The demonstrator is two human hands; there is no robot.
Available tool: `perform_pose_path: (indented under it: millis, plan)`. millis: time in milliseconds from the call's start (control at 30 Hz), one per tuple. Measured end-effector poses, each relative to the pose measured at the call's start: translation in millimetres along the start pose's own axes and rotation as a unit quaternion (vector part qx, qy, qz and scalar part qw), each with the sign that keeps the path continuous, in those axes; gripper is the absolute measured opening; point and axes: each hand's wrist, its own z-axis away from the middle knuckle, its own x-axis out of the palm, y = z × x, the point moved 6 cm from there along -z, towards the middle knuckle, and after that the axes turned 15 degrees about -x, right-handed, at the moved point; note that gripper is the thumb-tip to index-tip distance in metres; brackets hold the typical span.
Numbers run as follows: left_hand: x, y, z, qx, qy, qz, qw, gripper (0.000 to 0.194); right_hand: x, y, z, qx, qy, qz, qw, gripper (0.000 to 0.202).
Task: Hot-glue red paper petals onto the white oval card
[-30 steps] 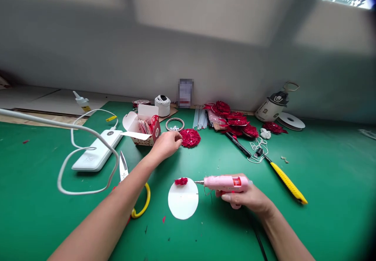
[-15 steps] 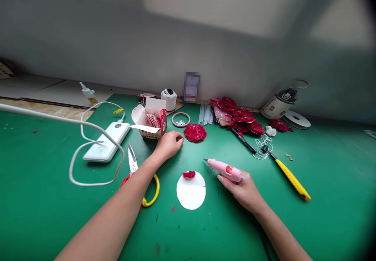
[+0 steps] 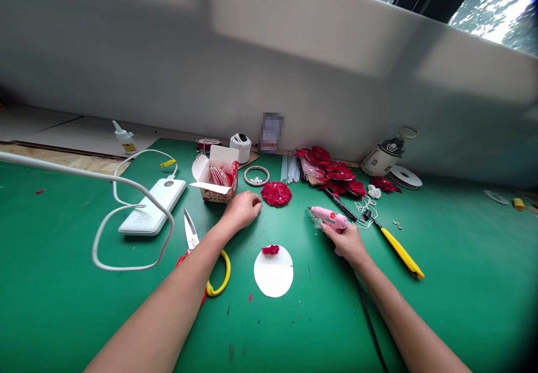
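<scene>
My right hand [image 3: 348, 243] holds a pink glue gun [image 3: 330, 217], its nozzle pointing left over the green table. My left hand [image 3: 244, 210] rests on the table with curled fingers, just in front of an open patterned box [image 3: 217, 194] of red and white pieces. What its fingertips hold, if anything, is hidden. Right beside that hand lies a round red disc [image 3: 276, 194]. Nearer to me is a white paper circle [image 3: 273, 278] with a small red tuft [image 3: 270, 250] near its top edge. Scissors [image 3: 191, 234] lie partly under my left forearm.
A white power bank [image 3: 153, 208] with a looping cable [image 3: 94, 238] is at left. Behind are a tape ring [image 3: 256, 168], glue sticks [image 3: 290, 168] and red flowers [image 3: 336, 174]. A marker [image 3: 341, 204], yellow cutter [image 3: 401, 250], spool [image 3: 406, 177] and bottle [image 3: 378, 160] are at right.
My right hand has moved the glue gun away from the white circle, slightly up and right. My left hand has stayed by the box. The view has tilted, showing more window.
</scene>
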Motion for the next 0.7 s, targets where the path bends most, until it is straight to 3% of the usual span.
perform_pose_path:
  millis: [233,300,433,533,600,700]
  plan:
    - [-7.7,9.5,9.1,0.017,-0.013,-0.017,1.0,0.026,-2.3,-7.5,7.5,0.013,-0.027,-0.006,1.0,0.027]
    - [-14.9,15.4,17.7,0.03,-0.012,-0.019,0.999,0.027,-14.0,-14.2,17.7,0.006,-0.034,-0.009,0.999,0.028]
    - [-31.6,29.3,40.3,0.075,-0.013,-0.008,0.997,0.024,-55.8,-36.9,45.8,-0.025,0.006,0.036,0.999,0.053]
    - [-40.3,37.6,53.8,0.118,-0.011,0.025,0.993,0.024,-77.4,-80.5,56.3,-0.054,0.087,0.102,0.989,0.04]
    - [-41.5,39.4,57.2,0.136,-0.007,0.054,0.989,0.025,-63.6,-126.4,47.1,-0.118,0.08,0.09,0.986,0.028]
    - [-40.1,35.3,56.3,0.143,0.015,0.101,0.984,0.025,-4.5,-193.5,10.1,-0.212,-0.036,0.019,0.976,0.02]
